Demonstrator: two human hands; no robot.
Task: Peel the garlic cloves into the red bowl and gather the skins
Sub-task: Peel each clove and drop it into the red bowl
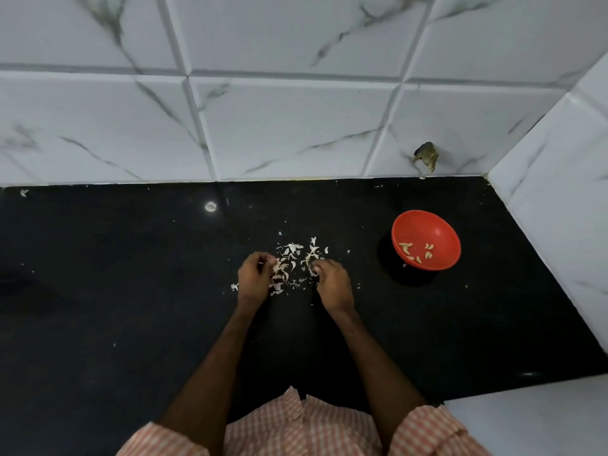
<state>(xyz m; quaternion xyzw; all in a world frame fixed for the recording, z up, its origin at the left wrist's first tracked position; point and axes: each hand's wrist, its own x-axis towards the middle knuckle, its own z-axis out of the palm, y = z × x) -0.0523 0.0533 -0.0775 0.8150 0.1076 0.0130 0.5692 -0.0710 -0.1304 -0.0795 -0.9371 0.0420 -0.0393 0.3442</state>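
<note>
Both forearms reach forward from the near edge of the black counter (131, 291), bare from the short sleeves of a checked shirt (296, 429), and they come closer to each other towards the wrists. The hands lie around the middle of the counter, backs upward, one at each side of a loose heap of garlic skins (291, 258).

The left hand (255, 278) is at the left side of the heap. Its fingers are curled inward, and the thumb and fingertips meet on a small pale piece (263, 263) – if it is a clove or only skin, I cannot tell.

The right hand (332, 284) is at the right side of the heap, its wrist turned a little so that the knuckles point to the far left. Its fingers are bent down and the tips touch the skins there; if they really grip something is not visible.

More small flakes are scattered around the heap, also just left of the left hand.

The red bowl (434, 232) stands well apart from the hands, towards the far right corner of the counter, near the tiled wall (296, 126). It leans somewhat towards the hands, and several peeled cloves (405, 247) lie in its lower part.
</note>
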